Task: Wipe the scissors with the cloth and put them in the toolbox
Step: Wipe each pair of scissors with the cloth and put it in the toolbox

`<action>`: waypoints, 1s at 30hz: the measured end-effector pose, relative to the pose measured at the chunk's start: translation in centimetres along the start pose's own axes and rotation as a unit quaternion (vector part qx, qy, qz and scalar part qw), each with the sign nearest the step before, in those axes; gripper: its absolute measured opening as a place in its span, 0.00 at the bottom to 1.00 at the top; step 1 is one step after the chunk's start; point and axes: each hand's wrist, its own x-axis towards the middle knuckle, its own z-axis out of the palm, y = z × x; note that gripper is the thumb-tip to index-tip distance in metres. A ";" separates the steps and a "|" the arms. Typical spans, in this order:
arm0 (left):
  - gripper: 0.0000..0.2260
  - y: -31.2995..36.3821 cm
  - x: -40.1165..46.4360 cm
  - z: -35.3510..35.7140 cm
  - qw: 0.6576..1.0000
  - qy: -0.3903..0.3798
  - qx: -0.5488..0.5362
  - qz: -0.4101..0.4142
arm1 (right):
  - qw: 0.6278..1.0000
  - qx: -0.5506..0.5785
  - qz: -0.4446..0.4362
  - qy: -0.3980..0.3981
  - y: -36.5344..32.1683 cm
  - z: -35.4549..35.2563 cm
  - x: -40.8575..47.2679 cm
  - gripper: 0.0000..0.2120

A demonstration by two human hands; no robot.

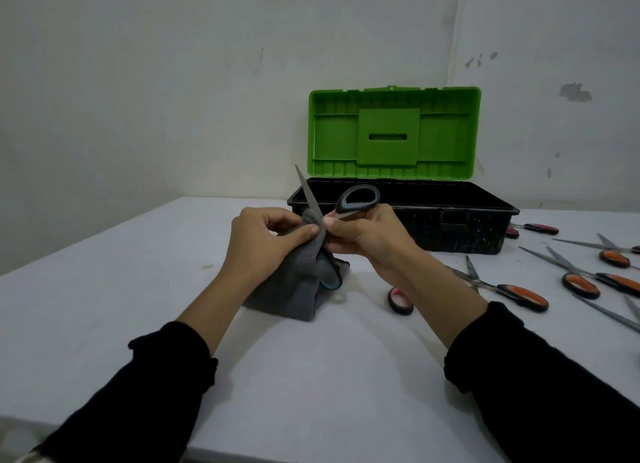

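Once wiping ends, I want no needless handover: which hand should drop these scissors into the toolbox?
Probably the right hand: it already grips the blue-handled scissors nearest the open toolbox; the left hand holds the cloth.

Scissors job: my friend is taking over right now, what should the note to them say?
Left hand: pinches the grey cloth around a blade.
Right hand: holds the blue-handled scissors, open, one blade pointing up.
Toolbox: behind the hands, green lid up; what is inside cannot be seen.
Done: wiping of this pair is under way.
Left: finish wiping, put the pair in the toolbox. More scissors with orange and pink handles lie on the table to the right.
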 end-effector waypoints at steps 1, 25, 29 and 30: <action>0.03 0.0 0.0 0.0 1.000 0.003 0.006 0.008 | 1.000 0.009 0.008 0.006 -0.1 0.2 0.0 0.07; 0.02 -0.8 0.4 -0.7 0.999 -0.016 0.033 0.038 | 0.994 -0.044 0.003 0.103 -2.0 -1.3 -0.4 0.06; 0.02 -0.8 0.5 -0.7 0.997 0.069 0.011 -0.012 | 0.988 -0.081 -0.021 0.131 -2.5 -3.3 -0.1 0.07; 0.03 -0.9 0.5 -0.7 0.995 0.098 -0.010 -0.031 | 0.984 -0.112 -0.022 0.134 -2.6 -3.6 0.1 0.08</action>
